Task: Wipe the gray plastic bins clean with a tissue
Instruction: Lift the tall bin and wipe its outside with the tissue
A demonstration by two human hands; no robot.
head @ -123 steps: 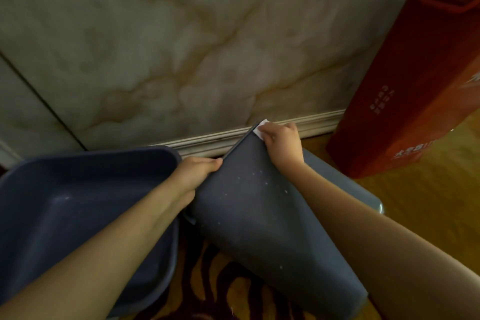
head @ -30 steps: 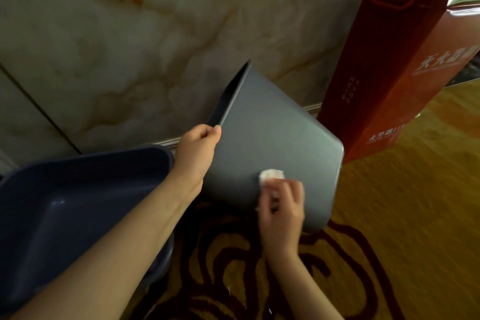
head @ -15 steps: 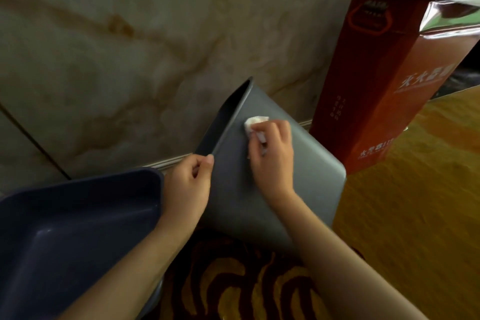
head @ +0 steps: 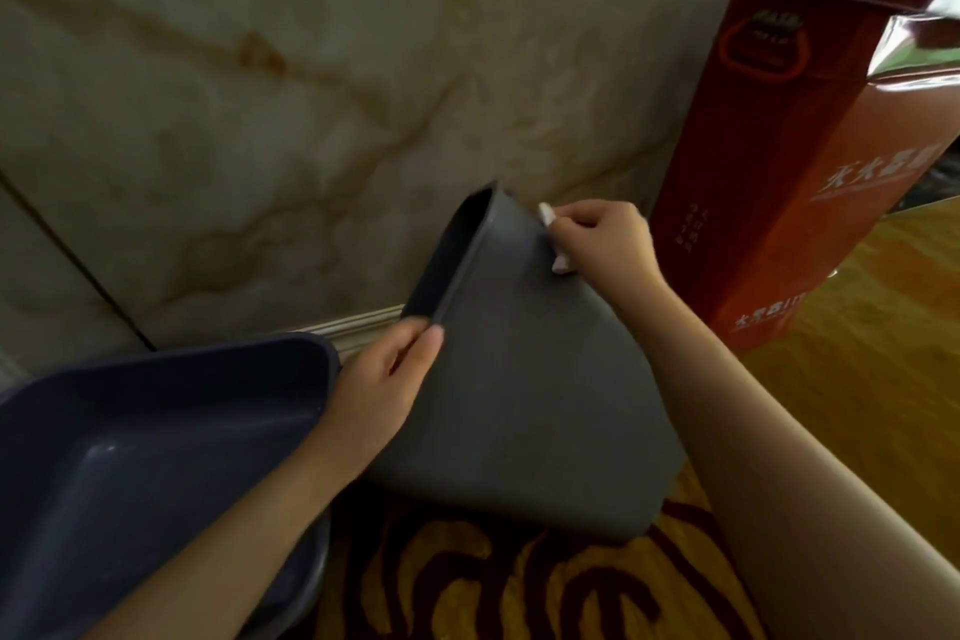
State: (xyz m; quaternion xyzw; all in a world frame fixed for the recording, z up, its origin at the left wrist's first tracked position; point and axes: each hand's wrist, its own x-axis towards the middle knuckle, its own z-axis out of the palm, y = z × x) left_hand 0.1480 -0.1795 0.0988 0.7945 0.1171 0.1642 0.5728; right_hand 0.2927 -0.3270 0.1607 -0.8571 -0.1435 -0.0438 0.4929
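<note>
A gray plastic bin [head: 524, 395] is tipped up on the carpet, its outer wall facing me and its opening turned toward the marble wall. My left hand [head: 387, 379] grips its rim at the lower left corner. My right hand [head: 605, 244] presses a white tissue [head: 553, 237] against the bin's upper right edge near the rim. A second, darker gray bin [head: 156, 431] stands upright at the lower left, its inside visible.
A marble wall [head: 311, 94] with a baseboard runs right behind the bins. A tall red cardboard box [head: 779, 146] stands at the right against the wall. The floor is a yellow carpet [head: 519, 587] with dark red swirls.
My right hand has slid the tissue up the bin's outer wall to its upper right edge. My left hand keeps its hold on the rim. The view has shifted slightly.
</note>
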